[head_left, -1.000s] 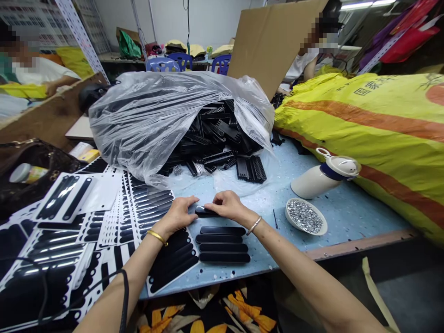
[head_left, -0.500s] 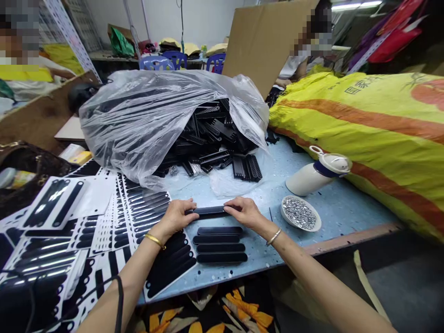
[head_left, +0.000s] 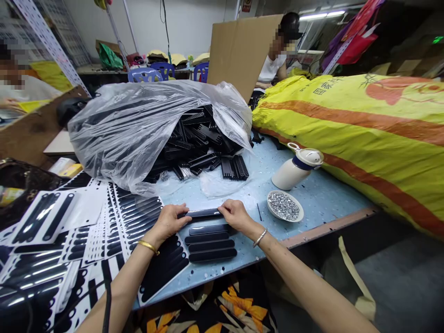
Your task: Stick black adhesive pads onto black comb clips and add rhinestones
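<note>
Strip (head_left: pixel 204 213): spans between both hands, just beyond the row.
Left hand (head_left: pixel 170 221): pinches the left end, nearly closed.
Right hand (head_left: pixel 236 216): pinches the right end, closed.
Row (head_left: pixel 212 255): contains four strips, lies on the table (head_left: pixel 250 241).
Bowl (head_left: pixel 285 206): holds shiny bits, sits near the bottle (head_left: pixel 288 176).

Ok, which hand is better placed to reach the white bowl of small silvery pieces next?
Right hand, I'd judge: it pinches the long black strip at the end nearer the bowl; the left hand holds the far end.
</note>
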The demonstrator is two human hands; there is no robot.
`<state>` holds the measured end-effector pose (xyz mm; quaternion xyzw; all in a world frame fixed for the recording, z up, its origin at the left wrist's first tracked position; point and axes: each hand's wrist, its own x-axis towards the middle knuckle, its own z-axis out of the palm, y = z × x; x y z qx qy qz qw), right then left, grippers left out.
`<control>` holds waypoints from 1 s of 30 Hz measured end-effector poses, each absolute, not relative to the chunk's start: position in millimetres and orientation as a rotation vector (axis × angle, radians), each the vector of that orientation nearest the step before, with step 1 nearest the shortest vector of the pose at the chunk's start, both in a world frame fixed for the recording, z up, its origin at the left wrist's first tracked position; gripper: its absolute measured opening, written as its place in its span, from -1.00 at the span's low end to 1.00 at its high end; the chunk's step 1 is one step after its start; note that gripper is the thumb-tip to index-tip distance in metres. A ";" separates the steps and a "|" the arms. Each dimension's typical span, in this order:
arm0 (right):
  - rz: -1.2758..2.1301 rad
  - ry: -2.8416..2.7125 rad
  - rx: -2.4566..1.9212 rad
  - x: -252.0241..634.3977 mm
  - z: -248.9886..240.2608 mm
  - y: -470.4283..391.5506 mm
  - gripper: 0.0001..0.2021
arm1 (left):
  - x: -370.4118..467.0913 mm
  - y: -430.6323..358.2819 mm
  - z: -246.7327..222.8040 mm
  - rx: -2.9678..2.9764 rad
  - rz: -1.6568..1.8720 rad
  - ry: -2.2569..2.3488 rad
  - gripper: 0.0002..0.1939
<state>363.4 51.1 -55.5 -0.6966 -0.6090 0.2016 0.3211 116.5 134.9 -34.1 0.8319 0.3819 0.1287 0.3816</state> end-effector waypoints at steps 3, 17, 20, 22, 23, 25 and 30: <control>0.538 -1.582 -1.826 366.0 -54.2 41.0 -0.74 | 115.7 127.6 -35.4 2.141 0.337 0.950 -0.79; 0.612 -1.534 -1.856 358.8 -54.3 49.7 -0.82 | 116.9 122.8 -35.3 2.059 0.375 0.944 -0.81; 0.602 -1.532 -1.861 358.3 -55.4 49.9 -0.80 | 116.1 123.2 -40.6 2.012 0.416 0.947 -0.82; 0.589 -1.523 -1.863 357.4 -56.2 49.4 -0.77 | 115.8 123.4 -44.0 1.986 0.441 0.954 -0.82; 0.582 -1.516 -1.863 356.6 -56.6 49.4 -0.76 | 115.8 123.5 -45.1 1.979 0.448 0.957 -0.81; 0.566 -1.495 -1.864 354.4 -57.3 50.0 -0.73 | 116.2 123.7 -45.6 1.979 0.446 0.967 -0.81; 0.581 -1.410 -1.850 353.3 -55.5 52.5 -0.62 | 116.9 123.8 -41.0 1.996 0.436 1.001 -0.79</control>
